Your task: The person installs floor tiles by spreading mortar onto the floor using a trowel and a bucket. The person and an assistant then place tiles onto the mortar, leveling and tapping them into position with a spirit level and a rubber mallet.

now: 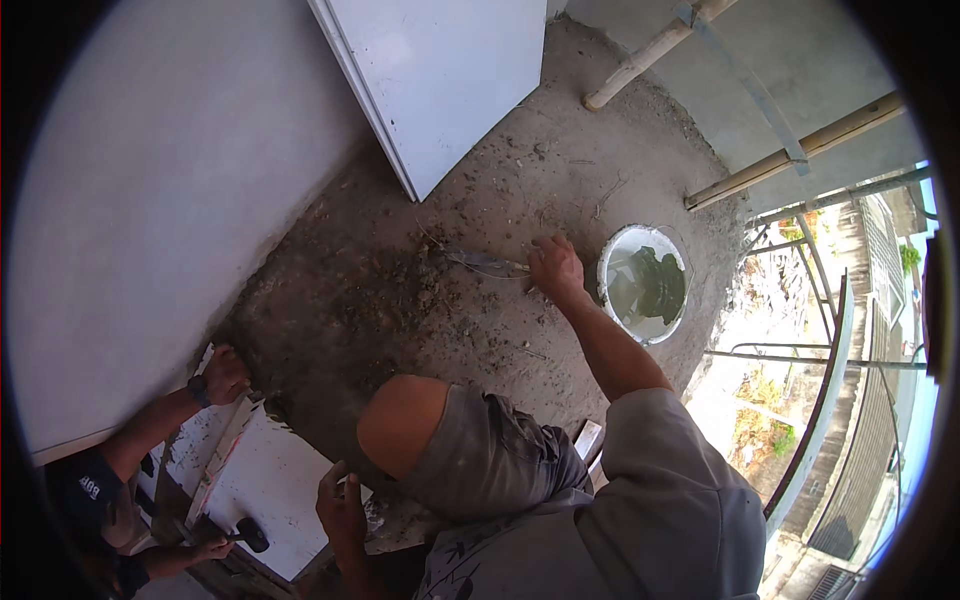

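Observation:
My right hand (pixel 556 265) is closed on the handle of a long tool with a grey blade (pixel 475 257), held low over the dirty concrete floor (pixel 530 160). A thin wire loop lies around the tool. Just right of that hand stands a white bucket (pixel 614 240) with grey-green contents (pixel 652 285). My left hand (pixel 342 500) is beside my bent knee, at the edge of a white board (pixel 265 490), with its fingers loosely apart and nothing visible in them.
A co-worker's hand (pixel 225 378) rests by the boards at lower left; another holds a black mallet (pixel 250 533). A white panel (pixel 440 80) stands at the back. Bamboo poles (pixel 750 176) lean at right, beside metal scaffolding (pixel 820 270) along an open edge with a drop beyond.

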Motion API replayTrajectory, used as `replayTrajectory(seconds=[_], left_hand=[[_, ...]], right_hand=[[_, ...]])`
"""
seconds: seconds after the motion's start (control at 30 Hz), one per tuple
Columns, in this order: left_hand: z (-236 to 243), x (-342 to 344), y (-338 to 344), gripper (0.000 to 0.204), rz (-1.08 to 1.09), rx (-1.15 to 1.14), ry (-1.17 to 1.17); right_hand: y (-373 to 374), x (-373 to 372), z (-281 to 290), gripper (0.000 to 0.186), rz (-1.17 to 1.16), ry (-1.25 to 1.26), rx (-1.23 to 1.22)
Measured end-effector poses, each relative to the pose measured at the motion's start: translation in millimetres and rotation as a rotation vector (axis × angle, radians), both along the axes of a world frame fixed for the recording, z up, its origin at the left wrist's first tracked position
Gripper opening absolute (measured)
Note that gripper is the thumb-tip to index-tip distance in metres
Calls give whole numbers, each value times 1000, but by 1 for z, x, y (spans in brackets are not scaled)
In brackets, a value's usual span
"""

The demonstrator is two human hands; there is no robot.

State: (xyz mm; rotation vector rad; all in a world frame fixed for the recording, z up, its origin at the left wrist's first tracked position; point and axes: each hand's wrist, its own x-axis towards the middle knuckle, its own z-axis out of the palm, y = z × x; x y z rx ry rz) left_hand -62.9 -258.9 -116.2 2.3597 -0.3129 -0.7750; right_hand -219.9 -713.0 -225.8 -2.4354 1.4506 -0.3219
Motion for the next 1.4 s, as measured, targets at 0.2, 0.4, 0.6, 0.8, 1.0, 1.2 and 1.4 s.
replayTrajectory(seconds=[0.2, 0.4, 0.6, 0.8, 1.0, 1.2, 1.4], left_hand=[[-9, 10, 9, 33, -18, -2, -24], [-1, 12, -3, 32, -142, 62, 6], [-10, 12, -6, 32, -134, 155, 54], [-9, 15, -5, 33, -41, 65, 24], [-17, 0, -4, 33, -92, 54, -30], [-10, -14, 17, 36, 1, 32, -14], [-16, -24, 35, 34, -23, 1, -62]], right_hand=[[-45, -104, 46, 23, -474, -11, -57], [-55, -188, -86, 31, -538, 455, 61], [-96, -219, -103, 31, -164, 718, 305], [-41, -125, -24, 26, -161, 334, 251], [55, -63, 29, 12, 133, -73, -41], [125, -71, -49, 30, 276, 566, 351], [113, -92, -77, 26, 426, 636, 446]])
